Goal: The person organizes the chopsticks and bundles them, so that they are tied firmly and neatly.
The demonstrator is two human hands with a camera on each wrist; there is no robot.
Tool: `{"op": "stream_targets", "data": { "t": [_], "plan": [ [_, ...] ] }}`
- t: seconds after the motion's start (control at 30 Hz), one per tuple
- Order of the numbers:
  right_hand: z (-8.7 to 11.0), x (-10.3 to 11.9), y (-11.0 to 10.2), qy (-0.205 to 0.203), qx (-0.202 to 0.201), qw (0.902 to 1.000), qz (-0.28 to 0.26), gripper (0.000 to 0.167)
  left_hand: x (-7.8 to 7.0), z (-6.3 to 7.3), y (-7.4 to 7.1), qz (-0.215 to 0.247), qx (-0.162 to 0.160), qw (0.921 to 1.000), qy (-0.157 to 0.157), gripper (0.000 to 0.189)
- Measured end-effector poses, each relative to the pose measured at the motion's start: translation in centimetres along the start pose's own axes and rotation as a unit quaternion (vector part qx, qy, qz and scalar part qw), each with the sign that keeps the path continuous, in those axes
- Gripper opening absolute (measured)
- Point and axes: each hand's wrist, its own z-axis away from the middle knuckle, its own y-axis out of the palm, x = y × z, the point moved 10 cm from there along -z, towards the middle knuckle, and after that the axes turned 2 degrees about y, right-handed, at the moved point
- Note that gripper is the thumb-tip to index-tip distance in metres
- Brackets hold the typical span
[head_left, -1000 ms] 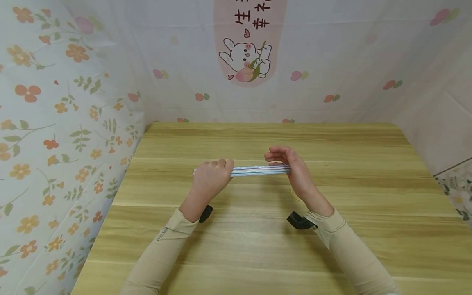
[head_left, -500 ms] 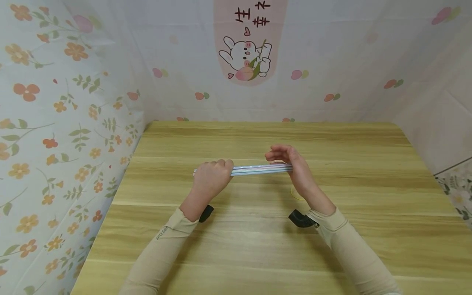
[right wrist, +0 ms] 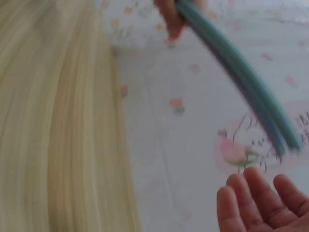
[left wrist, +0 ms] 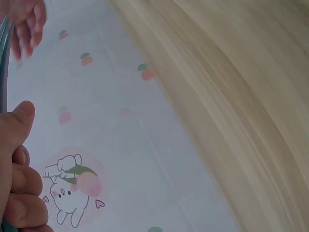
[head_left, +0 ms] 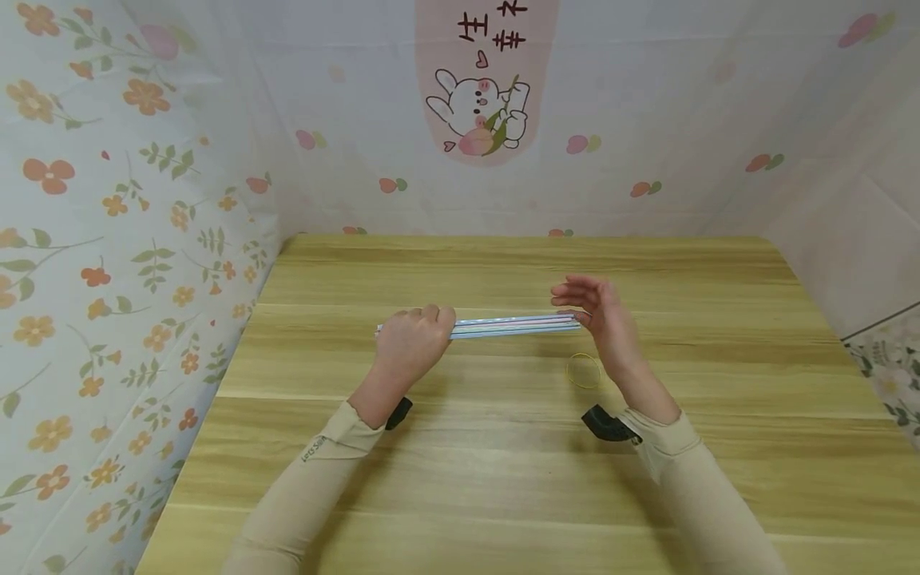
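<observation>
My left hand [head_left: 415,343] grips a bundle of slim pastel straws [head_left: 513,326] near its left end, fist curled round it. The bundle is held almost level above the table, and its short left tip pokes out beyond the fist. At the other end, my right hand [head_left: 609,331] is held up with relaxed fingers, palm facing the straw ends. In the right wrist view a gap shows between the right fingertips [right wrist: 251,173] and the blurred ends of the straws [right wrist: 241,72]. Below, a thin yellow rubber band [head_left: 584,388] lies on the table beside the right wrist.
The wood-grain table [head_left: 503,495] runs back to a white curtain [head_left: 323,80] with a rabbit print. A flowered curtain [head_left: 144,239] borders the left side. Black wrist camera mounts [head_left: 607,423] stick out from the inner sides of both wrists.
My right hand has moved right, away from the straws, so their right ends now show. More of the yellow rubber band is visible. The left hand keeps its grip, nearly still.
</observation>
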Motion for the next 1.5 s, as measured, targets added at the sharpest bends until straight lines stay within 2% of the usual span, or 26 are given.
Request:
{"op": "stream_targets", "data": {
  "t": [0.03, 0.07, 0.1, 0.13, 0.2, 0.23, 0.27, 0.3, 0.37, 0.47, 0.63, 0.83, 1.13, 1.2, 1.27, 1.4, 1.5],
  "plan": [
    [0.3, -0.2, -1.0, 0.009, -0.019, 0.9987, 0.047, 0.042, 0.1, 0.1, 0.0, -0.001, 0.0, 1.0, 0.0, 0.04],
    [0.7, -0.3, -2.1, 0.02, -0.036, 0.9927, 0.113, 0.039, 0.1, 0.1, 0.0, -0.002, -0.001, 1.0, 0.0, 0.039],
    [1.1, -0.6, -3.0, 0.031, -0.047, 0.9791, 0.195, 0.035, 0.2, 0.2, 0.0, -0.003, -0.003, 1.0, -0.001, 0.039],
    [1.6, -0.6, -3.5, 0.028, -0.048, 0.9571, 0.284, 0.03, 0.3, 0.2, 0.0, -0.003, -0.003, 1.0, -0.001, 0.039],
    [2.7, -1.3, -4.2, 0.034, -0.027, 0.8964, 0.441, 0.021, 0.4, 0.4, -0.1, -0.003, -0.005, 1.0, -0.002, 0.039],
    [3.2, -1.8, -4.2, 0.03, -0.011, 0.8661, 0.499, 0.016, 0.5, 0.4, -0.2, -0.002, -0.008, 1.0, -0.002, 0.039],
    [3.8, -2.2, -4.1, 0.022, 0.006, 0.8411, 0.54, 0.012, 0.5, 0.4, -0.3, 0.0, -0.011, 0.9999, -0.002, 0.04],
    [4.3, -2.7, -3.8, 0.016, 0.025, 0.8245, 0.565, 0.008, 0.6, 0.4, -0.4, 0.0, -0.014, 0.9999, -0.001, 0.039],
    [5.2, -3.9, -3.4, 0.02, 0.062, 0.8053, 0.589, 0.006, 0.6, 0.4, -0.6, -0.001, -0.022, 0.9997, 0.0, 0.039],
    [6.0, -4.8, -2.7, 0.012, 0.092, 0.7883, 0.608, 0.006, 0.6, 0.3, -0.8, -0.008, -0.037, 0.9993, 0.002, 0.04],
    [6.4, -5.4, -1.6, -0.001, 0.112, 0.7754, 0.621, 0.01, 0.8, 0.3, -0.8, -0.014, -0.043, 0.999, 0.0, 0.041],
    [6.5, -6.0, -1.0, -0.001, 0.117, 0.7588, 0.641, 0.012, 1.0, 0.3, -0.7, -0.011, -0.036, 0.9993, -0.002, 0.039],
    [6.1, -6.3, -0.8, -0.033, 0.109, 0.7487, 0.653, 0.016, 0.8, 0.0, -0.7, -0.009, -0.026, 0.9996, -0.003, 0.038],
    [6.0, -6.2, -0.8, -0.036, 0.106, 0.7508, 0.651, 0.016, 0.7, -0.1, -0.8, -0.007, -0.024, 0.9997, -0.004, 0.038],
    [5.7, -6.2, -1.0, -0.029, 0.098, 0.7581, 0.644, 0.016, 0.6, -0.1, -0.7, -0.005, -0.023, 0.9997, -0.004, 0.038],
    [5.1, -5.8, -1.7, 0.006, 0.077, 0.7829, 0.617, 0.01, 0.5, -0.1, -0.5, 0.002, -0.019, 0.9998, -0.005, 0.038],
    [5.0, -5.3, -2.3, 0.034, 0.068, 0.8082, 0.584, 0.004, 0.3, -0.2, -0.3, 0.009, -0.014, 0.9999, -0.002, 0.038]
  ]
}}
